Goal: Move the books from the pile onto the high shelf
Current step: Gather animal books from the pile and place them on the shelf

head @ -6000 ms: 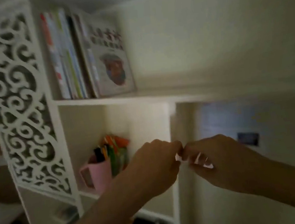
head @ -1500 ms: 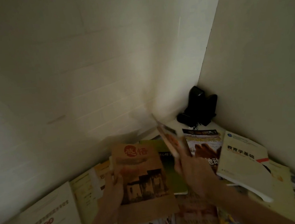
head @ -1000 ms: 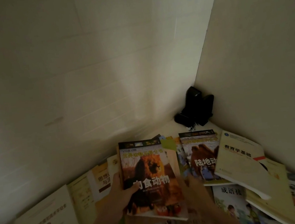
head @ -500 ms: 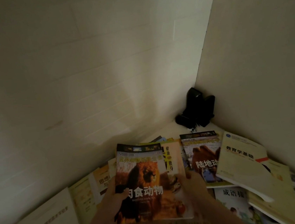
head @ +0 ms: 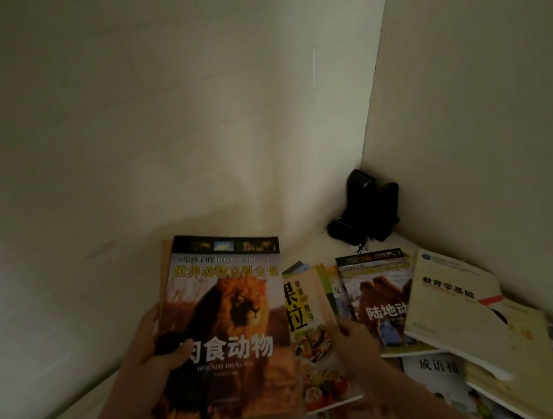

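Observation:
A lion-cover book [head: 226, 325] is lifted off the pile, with a brown book's edge showing behind it. My left hand [head: 153, 354] grips its left edge, thumb on the cover. Just under it to the right lies a food-cover book [head: 309, 329]; my right hand [head: 355, 341] holds that book's right edge. The rest of the pile spreads out to the right and below: a camel-cover book [head: 378, 301], a cream textbook [head: 450, 293] and several others. The high shelf is out of view.
The books lie on a white surface in a corner where two pale walls [head: 481, 117] meet. A black device [head: 368, 212] with a cable sits in that corner behind the pile.
Six seconds ago I faced the shelf with both hands empty. Since then the lion-cover book has come up and left in my left hand, uncovering the food-cover book that my right hand holds.

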Demonstrator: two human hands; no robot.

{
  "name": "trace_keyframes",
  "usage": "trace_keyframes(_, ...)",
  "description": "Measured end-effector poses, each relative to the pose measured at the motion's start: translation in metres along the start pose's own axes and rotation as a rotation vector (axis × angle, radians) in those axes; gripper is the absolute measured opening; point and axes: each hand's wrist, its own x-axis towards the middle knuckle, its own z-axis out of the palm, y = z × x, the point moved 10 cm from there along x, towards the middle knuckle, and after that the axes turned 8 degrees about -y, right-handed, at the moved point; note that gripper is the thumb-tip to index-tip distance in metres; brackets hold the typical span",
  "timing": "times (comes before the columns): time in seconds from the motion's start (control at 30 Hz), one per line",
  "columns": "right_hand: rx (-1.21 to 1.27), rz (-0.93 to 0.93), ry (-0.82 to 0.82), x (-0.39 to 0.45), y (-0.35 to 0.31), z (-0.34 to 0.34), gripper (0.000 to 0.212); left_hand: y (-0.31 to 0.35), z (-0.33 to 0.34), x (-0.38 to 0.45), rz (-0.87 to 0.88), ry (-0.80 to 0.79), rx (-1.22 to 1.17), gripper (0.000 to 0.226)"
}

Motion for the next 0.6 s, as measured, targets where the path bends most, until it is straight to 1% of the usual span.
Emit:
trace_keyframes(0.03, 0.132, 0.033, -0.056, -0.002, 0.001, 0.008, 0.036, -0.001, 0.005, 0.004, 0.007, -0.010, -0.037, 0.052)
trace_keyframes(0.07, 0.274, 0.082, -0.132, -0.005, 0.001, 0.018, 0.042, -0.007, 0.011, 0.009, -0.008, -0.012, -0.063, 0.051)
trace_keyframes(0.1, 0.418, 0.121, -0.219, -0.006, 0.002, 0.028, 0.052, -0.019, 0.019, 0.017, -0.037, -0.017, -0.074, 0.050)
trace_keyframes(0.13, 0.506, 0.153, -0.268, -0.008, 0.001, 0.032, 0.060, -0.034, 0.029, 0.023, -0.087, -0.034, -0.080, 0.048)
trace_keyframes(0.17, 0.538, 0.147, -0.284, -0.008, -0.002, 0.031, 0.064, -0.054, 0.037, 0.028, -0.160, -0.049, -0.097, 0.048)
trace_keyframes(0.2, 0.502, 0.132, -0.252, -0.008, -0.002, 0.023, 0.064, -0.076, 0.044, 0.032, -0.237, -0.064, -0.105, 0.050)
trace_keyframes(0.23, 0.374, 0.117, -0.189, -0.006, 0.000, 0.010, 0.063, -0.094, 0.049, 0.037, -0.286, -0.068, -0.086, 0.054)
trace_keyframes(0.27, 0.163, 0.089, -0.101, -0.004, 0.001, -0.009, 0.061, -0.109, 0.050, 0.043, -0.309, -0.055, -0.032, 0.058)
trace_keyframes(0.3, -0.079, 0.025, 0.012, -0.001, 0.002, -0.033, 0.054, -0.122, 0.052, 0.046, -0.339, -0.038, 0.027, 0.061)
trace_keyframes(0.33, -0.336, -0.085, 0.109, -0.003, -0.005, -0.056, 0.042, -0.130, 0.050, 0.048, -0.366, -0.003, 0.055, 0.065)
trace_keyframes(0.37, -0.566, -0.194, 0.153, -0.004, -0.009, -0.070, 0.037, -0.136, 0.049, 0.050, -0.382, 0.029, 0.056, 0.069)
trace_keyframes(0.4, -0.785, -0.263, 0.147, -0.005, -0.009, -0.075, 0.046, -0.137, 0.049, 0.051, -0.376, 0.041, 0.063, 0.072)
trace_keyframes(0.47, -1.187, -0.312, 0.144, -0.003, 0.005, -0.079, 0.083, -0.133, 0.058, 0.053, -0.365, 0.031, 0.087, 0.075)
trace_keyframes(0.5, -1.300, -0.307, 0.150, 0.001, 0.017, -0.079, 0.097, -0.128, 0.063, 0.050, -0.360, 0.034, 0.100, 0.075)
trace_keyframes(0.53, -1.339, -0.282, 0.152, 0.005, 0.030, -0.079, 0.101, -0.123, 0.067, 0.048, -0.349, 0.039, 0.114, 0.074)
trace_keyframes(0.6, -1.369, -0.342, 0.171, 0.007, 0.036, -0.073, 0.088, -0.123, 0.076, 0.048, -0.355, 0.015, 0.074, 0.075)
